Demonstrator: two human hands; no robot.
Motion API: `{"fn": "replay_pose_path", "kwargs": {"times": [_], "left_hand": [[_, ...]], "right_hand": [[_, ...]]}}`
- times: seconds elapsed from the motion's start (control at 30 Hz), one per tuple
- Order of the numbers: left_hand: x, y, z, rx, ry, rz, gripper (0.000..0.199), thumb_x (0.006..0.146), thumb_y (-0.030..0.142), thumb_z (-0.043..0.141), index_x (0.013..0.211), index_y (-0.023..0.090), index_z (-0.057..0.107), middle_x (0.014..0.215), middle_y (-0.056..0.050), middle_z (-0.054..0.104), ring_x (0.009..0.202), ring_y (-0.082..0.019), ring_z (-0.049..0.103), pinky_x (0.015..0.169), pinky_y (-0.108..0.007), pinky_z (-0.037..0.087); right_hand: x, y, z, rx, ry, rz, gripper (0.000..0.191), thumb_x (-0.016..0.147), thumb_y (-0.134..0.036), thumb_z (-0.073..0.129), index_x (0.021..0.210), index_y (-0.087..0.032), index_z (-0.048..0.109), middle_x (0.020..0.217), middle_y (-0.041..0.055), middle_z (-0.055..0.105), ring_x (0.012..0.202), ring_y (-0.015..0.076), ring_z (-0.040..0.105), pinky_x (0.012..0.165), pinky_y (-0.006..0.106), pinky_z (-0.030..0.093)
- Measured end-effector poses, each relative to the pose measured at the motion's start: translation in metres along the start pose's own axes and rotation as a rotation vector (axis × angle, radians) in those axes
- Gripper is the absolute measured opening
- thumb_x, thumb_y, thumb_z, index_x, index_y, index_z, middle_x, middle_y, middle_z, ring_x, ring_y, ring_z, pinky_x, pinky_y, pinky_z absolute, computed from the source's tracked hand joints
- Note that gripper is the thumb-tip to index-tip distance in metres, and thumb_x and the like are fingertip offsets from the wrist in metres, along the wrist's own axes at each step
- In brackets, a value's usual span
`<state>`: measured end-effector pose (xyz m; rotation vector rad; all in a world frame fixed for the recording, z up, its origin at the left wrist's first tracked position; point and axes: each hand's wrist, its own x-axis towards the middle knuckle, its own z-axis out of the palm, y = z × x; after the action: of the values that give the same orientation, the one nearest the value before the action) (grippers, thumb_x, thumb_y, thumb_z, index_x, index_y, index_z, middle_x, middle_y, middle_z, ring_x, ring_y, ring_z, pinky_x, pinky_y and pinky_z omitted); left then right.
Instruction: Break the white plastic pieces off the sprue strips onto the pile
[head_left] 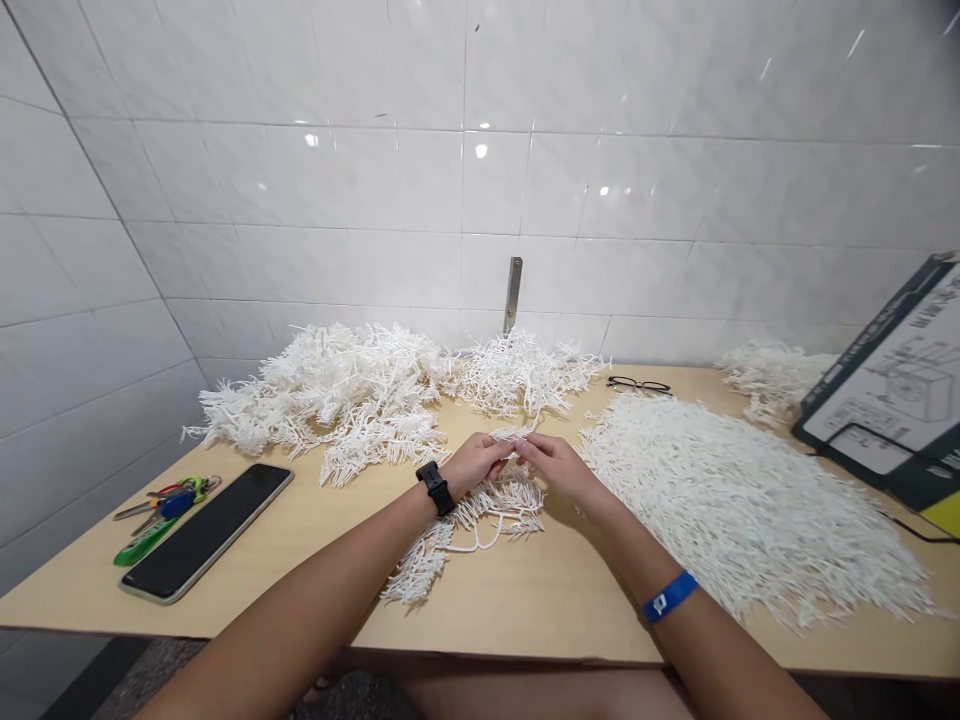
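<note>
Near the middle of the wooden table (285, 540), my left hand (476, 460) and my right hand (553, 462) meet, fingertips pinched on thin white branching strands (514, 434). A black watch is on my left wrist and a blue band on my right forearm. Below my hands a strip of white fringed strands (420, 572) lies on the table, with a loop of white cord (480, 547). Beyond them spreads a tangled white pile (345, 380), and a smaller one (521, 370) sits beside it. The fingertips partly hide what they grip.
A broad heap of short white pieces (742, 500) covers the right side. Behind it lie black eyeglasses (639, 385). A phone (208, 530) and keys (169, 505) are at the left. A printed box (892, 390) stands far right, near another white pile (776, 372).
</note>
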<state>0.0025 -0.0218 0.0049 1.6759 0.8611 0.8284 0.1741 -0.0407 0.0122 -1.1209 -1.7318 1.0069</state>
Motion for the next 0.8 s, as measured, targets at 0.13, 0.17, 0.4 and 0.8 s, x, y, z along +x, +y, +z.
{"fn": "replay_pose_path", "kwargs": {"times": [0.13,0.17,0.4,0.8], "left_hand": [[-0.001,0.004,0.002,0.019,0.002,-0.002,0.064,0.08,0.067,0.046,0.041,0.016,0.044,0.037,0.002,0.037,0.042,-0.008,0.033,0.051,-0.025,0.029],[-0.001,0.004,0.003,0.03,-0.001,-0.006,0.064,0.079,0.068,0.046,0.041,0.016,0.044,0.037,0.002,0.038,0.042,-0.008,0.034,0.051,-0.025,0.029],[-0.005,0.009,0.009,0.065,-0.039,-0.017,0.062,0.074,0.069,0.052,0.042,0.016,0.045,0.038,0.002,0.04,0.041,-0.007,0.036,0.05,-0.025,0.03],[0.003,0.003,0.016,0.031,-0.034,0.001,0.054,0.075,0.062,0.054,0.049,0.015,0.05,0.037,0.004,0.038,0.038,-0.006,0.032,0.046,-0.024,0.027]], "right_hand": [[0.0,0.001,0.001,0.134,-0.019,0.046,0.046,0.079,-0.061,0.057,0.082,-0.017,0.069,0.077,0.0046,0.065,0.073,0.0165,0.057,0.066,0.029,0.043],[0.0,0.001,0.001,0.163,-0.012,0.051,0.046,0.078,-0.061,0.058,0.086,-0.017,0.069,0.081,0.0055,0.067,0.075,0.017,0.058,0.067,0.029,0.044],[-0.002,0.001,0.007,0.272,0.07,0.11,0.055,0.076,-0.067,0.055,0.091,-0.017,0.073,0.088,0.0102,0.071,0.08,0.0203,0.062,0.066,0.029,0.045],[0.009,0.021,0.0,0.107,0.225,0.164,0.062,0.077,-0.075,0.044,0.065,-0.018,0.063,0.058,0.0072,0.062,0.057,0.0185,0.057,0.059,0.032,0.047]]}}
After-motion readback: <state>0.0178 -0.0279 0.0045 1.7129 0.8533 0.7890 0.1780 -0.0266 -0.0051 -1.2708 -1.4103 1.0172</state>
